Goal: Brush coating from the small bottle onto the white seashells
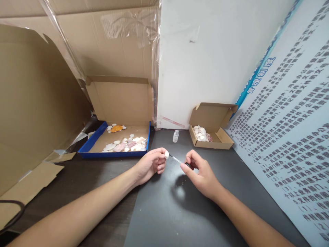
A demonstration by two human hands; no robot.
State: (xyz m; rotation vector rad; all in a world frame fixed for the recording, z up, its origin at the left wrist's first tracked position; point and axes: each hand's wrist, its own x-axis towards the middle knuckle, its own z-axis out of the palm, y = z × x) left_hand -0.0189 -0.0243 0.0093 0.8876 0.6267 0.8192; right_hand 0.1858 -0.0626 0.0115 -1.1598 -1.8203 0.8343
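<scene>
Pinching a white shell (167, 155), left hand (152, 164) closed. At its three o'clock, right hand (202, 173) clamps a black-capped applicator (177, 159), tip near the shell. On desk (159, 212): bottle (175, 137), shell's one o'clock; blue box (110, 155), ten.

— Please, what does the left hand (153, 163) hold?
— It holds one small white shell (167, 155) between the fingertips, above the bench (164, 209).
— And the right hand (203, 173)?
— This hand holds a thin brush (177, 159) by its black cap (187, 165). The brush points to the left hand, and its tip is at the shell or very near; I cannot tell if they touch.
— What is beyond the hands?
— Beyond the left hand, and more to the left, there is an open blue-edged box (96, 140) with many shells (133, 144) and one orange piece (117, 128). Beyond the right hand is a smaller open box (218, 145), also with shells. A small bottle (175, 136) stands upright between the two boxes.
</scene>
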